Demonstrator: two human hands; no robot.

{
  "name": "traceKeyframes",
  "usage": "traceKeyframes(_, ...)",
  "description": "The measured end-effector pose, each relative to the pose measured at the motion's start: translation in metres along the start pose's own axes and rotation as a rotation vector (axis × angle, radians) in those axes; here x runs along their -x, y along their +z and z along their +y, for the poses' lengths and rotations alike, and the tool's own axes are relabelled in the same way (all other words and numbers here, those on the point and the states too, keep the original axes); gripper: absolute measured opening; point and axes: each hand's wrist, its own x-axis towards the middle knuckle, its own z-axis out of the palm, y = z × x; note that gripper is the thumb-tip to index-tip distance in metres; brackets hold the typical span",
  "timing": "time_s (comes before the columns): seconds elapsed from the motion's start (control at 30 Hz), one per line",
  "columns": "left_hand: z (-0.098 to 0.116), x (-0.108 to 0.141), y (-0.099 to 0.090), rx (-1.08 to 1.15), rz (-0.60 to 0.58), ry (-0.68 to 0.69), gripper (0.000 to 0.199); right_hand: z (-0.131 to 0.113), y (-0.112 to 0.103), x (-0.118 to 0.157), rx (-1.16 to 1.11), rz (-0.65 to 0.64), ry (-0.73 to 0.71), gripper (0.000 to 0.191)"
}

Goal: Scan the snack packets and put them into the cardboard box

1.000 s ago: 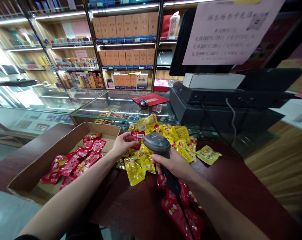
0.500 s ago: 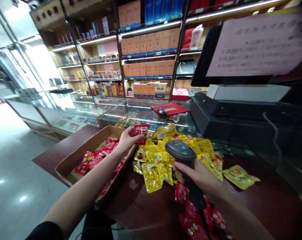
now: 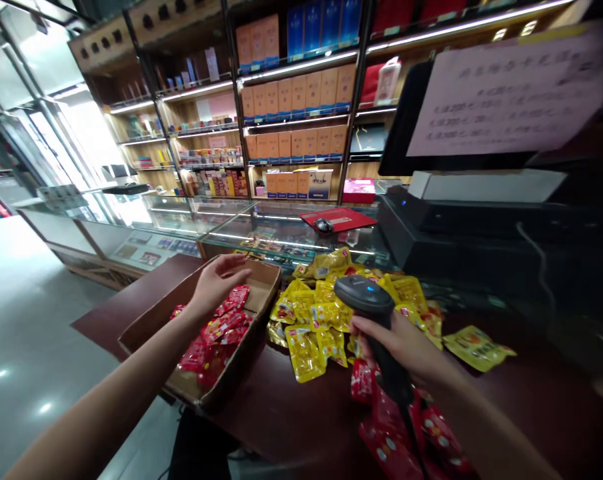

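My left hand (image 3: 220, 283) hovers over a cardboard box (image 3: 265, 275), its fingers apart and nothing between them. Inside the box lie several red snack packets (image 3: 221, 330), partly hidden by my forearm. My right hand (image 3: 396, 340) is wrapped round the handle of a black barcode scanner (image 3: 365, 297), which has a small blue light on top. Yellow snack packets (image 3: 306, 353) are heaped behind and left of the scanner. More red packets (image 3: 391, 440) lie below my right hand, partly covered by it and the scanner's cable.
A single yellow packet (image 3: 478, 348) lies to the right on the dark red tabletop (image 3: 276, 413). Behind are a glass counter (image 3: 281, 230), a mouse (image 3: 324, 225) on a red mat (image 3: 351, 219), and a monitor with a paper sheet (image 3: 491, 100). Boxed goods (image 3: 298, 97) fill the shelves.
My left hand has let go of a red packet and moved left, from beside the yellow heap to above the box. My right hand still holds the scanner, nearly unmoved.
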Motion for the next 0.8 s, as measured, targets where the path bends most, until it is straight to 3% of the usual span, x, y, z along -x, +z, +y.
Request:
traceKeyframes(0.27,-0.023,0.044,0.137,-0.095,-0.462,0.019,0.034,-0.011,-0.016,0.006,-0.078,0.081,-0.041,0.031)
traceKeyframes(0.4,-0.033,0.066,0.184,-0.061,-0.740,0.019,0.022,-0.019,-0.021,0.011,-0.056,0.100,-0.054,0.025)
traceKeyframes(0.5,-0.037,0.077,0.197,-0.134,-0.850,0.118,0.017,-0.023,-0.023,0.013,-0.070,0.108,-0.069,0.023)
traceKeyframes(0.63,-0.040,0.087,0.200,-0.378,-0.946,0.545,0.033,-0.023,-0.022,0.014,-0.110,0.111,-0.064,0.022)
traceKeyframes(0.7,-0.043,0.091,0.202,-0.460,-1.046,0.757,0.030,-0.022,-0.021,0.013,-0.129,0.121,-0.045,0.022)
traceKeyframes(0.8,-0.045,0.096,0.202,-0.492,-1.115,0.896,0.026,-0.020,-0.019,0.011,-0.135,0.121,-0.032,0.022)
